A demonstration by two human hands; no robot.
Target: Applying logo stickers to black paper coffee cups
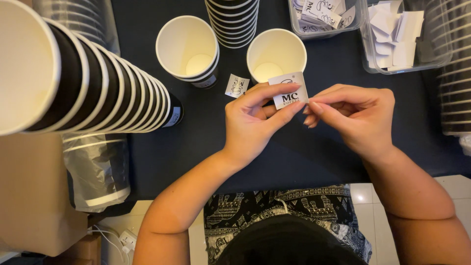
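A long stack of paper cups (83, 78) lies on its side at the far left, above a plastic-wrapped sleeve of cups (98, 167). Next, 2 open paper cups stand on the dark desk (294, 157): the left cup (187, 46) and the right cup (276, 54), with a small loose sticker (237, 86) lying between them. The left hand (252, 120) has its grip clamped on a white label sticker (289, 90), thumb and forefinger pinching it just in front of the right cup. The right hand (360, 115) touches the label's right edge, fingertips pressed together on it. 2 clear trays hold stickers (321, 17) and paper backings (397, 34) at the far right.
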